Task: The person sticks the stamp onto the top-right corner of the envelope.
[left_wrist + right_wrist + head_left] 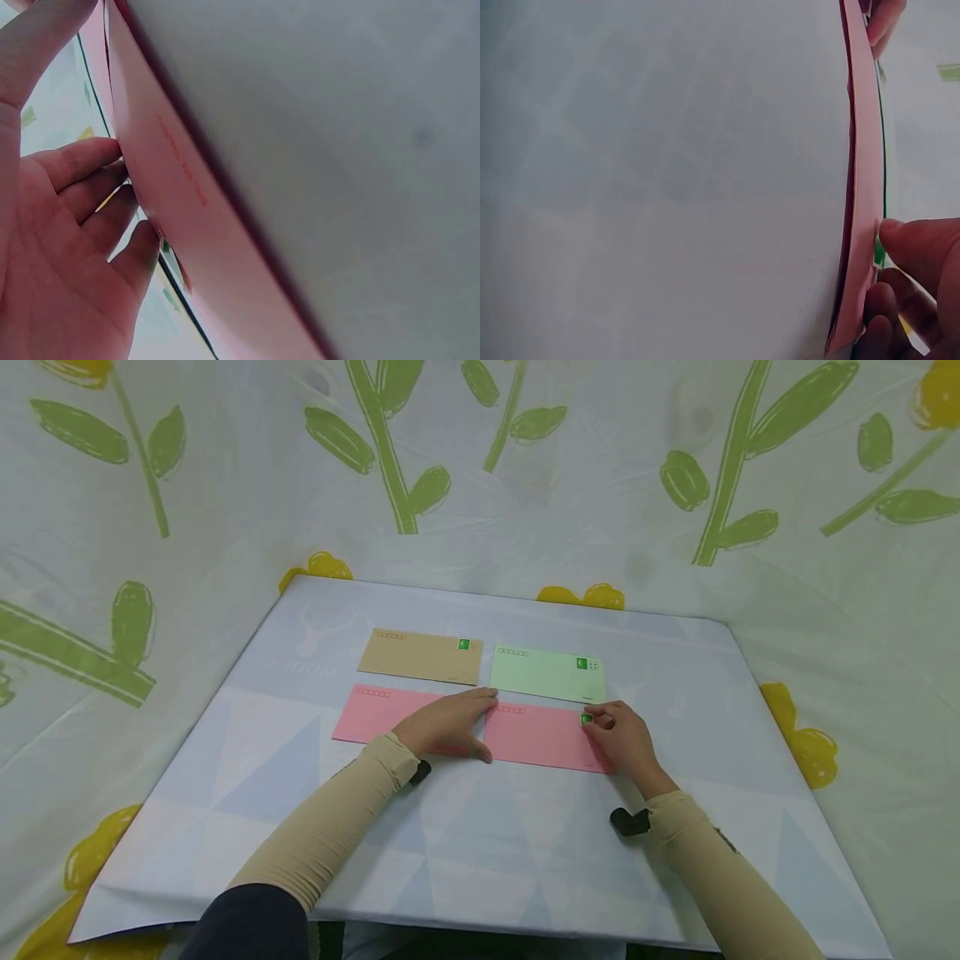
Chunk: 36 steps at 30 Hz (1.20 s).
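Two pink envelopes lie side by side on the table: the left one (378,710) is partly covered by my left hand (447,723), and the right one (543,737) lies between my hands. My left hand reaches over their adjoining ends with its fingers extended, the fingertips near the right envelope's left edge. At that envelope's upper right corner, my right hand (626,739) pinches a small green stamp (586,719) between thumb and fingers. In the right wrist view the stamp (879,251) shows against the pink paper by the thumb; whether it is stuck down, I cannot tell.
Behind the pink ones lie a brown envelope (420,657) and a pale green envelope (543,673), each bearing a green stamp at its upper right. A pale blue and white patterned cloth covers the table (480,843). Flower-printed curtain (585,510) surrounds it.
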Motion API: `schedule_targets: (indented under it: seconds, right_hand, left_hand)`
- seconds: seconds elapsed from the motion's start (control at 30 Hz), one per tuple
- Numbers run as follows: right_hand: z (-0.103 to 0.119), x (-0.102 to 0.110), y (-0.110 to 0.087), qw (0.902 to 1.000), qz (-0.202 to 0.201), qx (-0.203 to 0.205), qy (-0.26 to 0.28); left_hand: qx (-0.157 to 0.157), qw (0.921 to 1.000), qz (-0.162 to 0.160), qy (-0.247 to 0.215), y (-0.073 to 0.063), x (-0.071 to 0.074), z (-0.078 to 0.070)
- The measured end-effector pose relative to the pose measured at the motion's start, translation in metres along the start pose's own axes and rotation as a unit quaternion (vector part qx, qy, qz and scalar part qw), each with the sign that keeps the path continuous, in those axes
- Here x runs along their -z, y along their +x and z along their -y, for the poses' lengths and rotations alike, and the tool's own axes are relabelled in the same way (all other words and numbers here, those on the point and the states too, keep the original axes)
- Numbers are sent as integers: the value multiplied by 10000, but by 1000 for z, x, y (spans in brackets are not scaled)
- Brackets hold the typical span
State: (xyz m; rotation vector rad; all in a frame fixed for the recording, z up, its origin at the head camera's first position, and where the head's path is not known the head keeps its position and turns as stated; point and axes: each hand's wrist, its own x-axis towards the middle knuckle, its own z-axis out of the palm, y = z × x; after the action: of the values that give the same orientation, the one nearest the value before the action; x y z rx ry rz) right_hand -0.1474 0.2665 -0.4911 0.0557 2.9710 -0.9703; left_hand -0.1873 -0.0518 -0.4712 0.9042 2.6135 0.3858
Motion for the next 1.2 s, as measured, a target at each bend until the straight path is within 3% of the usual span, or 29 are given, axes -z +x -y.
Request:
schedule_targets:
  seconds: [1.2]
  right_hand:
    - [3, 0, -1, 10000, 37, 67, 44]
  left_hand:
    - [17, 10000, 29, 49, 1, 0, -1]
